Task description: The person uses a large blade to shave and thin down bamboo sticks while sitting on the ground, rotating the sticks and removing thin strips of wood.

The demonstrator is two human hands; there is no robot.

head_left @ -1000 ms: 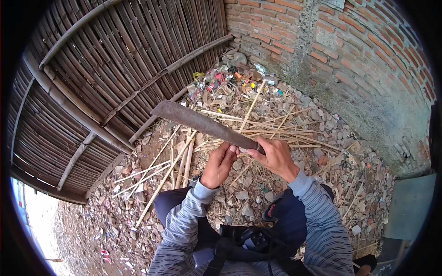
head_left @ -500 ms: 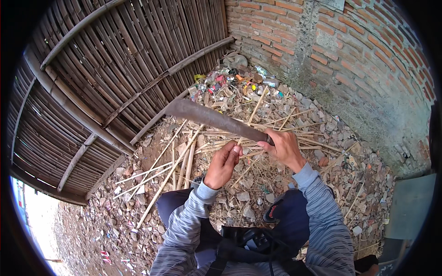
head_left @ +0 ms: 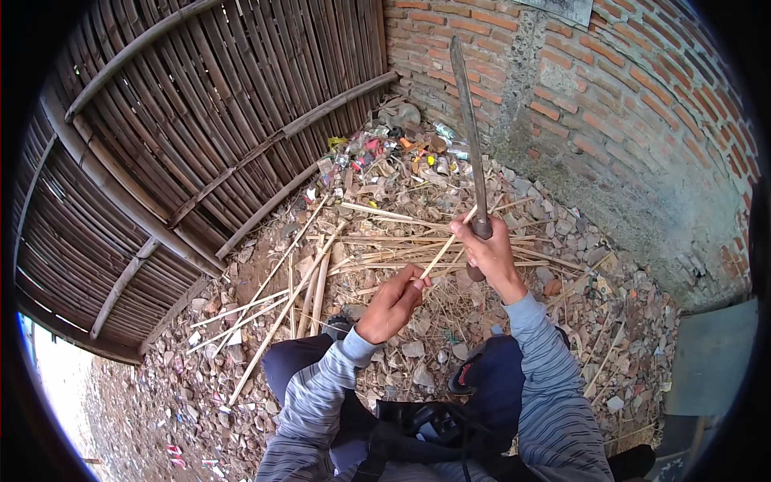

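Note:
My right hand (head_left: 488,251) is closed round the handle of a machete (head_left: 468,120), whose long dark blade points up and away, edge-on to me. A thin pale bamboo strip (head_left: 440,255) runs slantwise between my hands. Its lower end is pinched in the fingers of my left hand (head_left: 393,304), while the upper end touches the thumb and fingers of my right hand beside the handle. Beyond and below the hands, several bamboo strips (head_left: 393,241) lie crosswise on the ground. More long strips (head_left: 277,329) lean in a loose heap to the left.
Stony rubble (head_left: 201,386) covers the ground around my legs. A bamboo-slat wall (head_left: 241,112) rises at the left, a brick wall (head_left: 610,136) at the right. Litter (head_left: 393,149) is piled where they meet. A grey panel (head_left: 711,361) stands at the lower right.
The machete has swung from pointing left across the strip to pointing up and away. My right hand has turned with it and now meets the strip's upper end. My left hand keeps its pinch.

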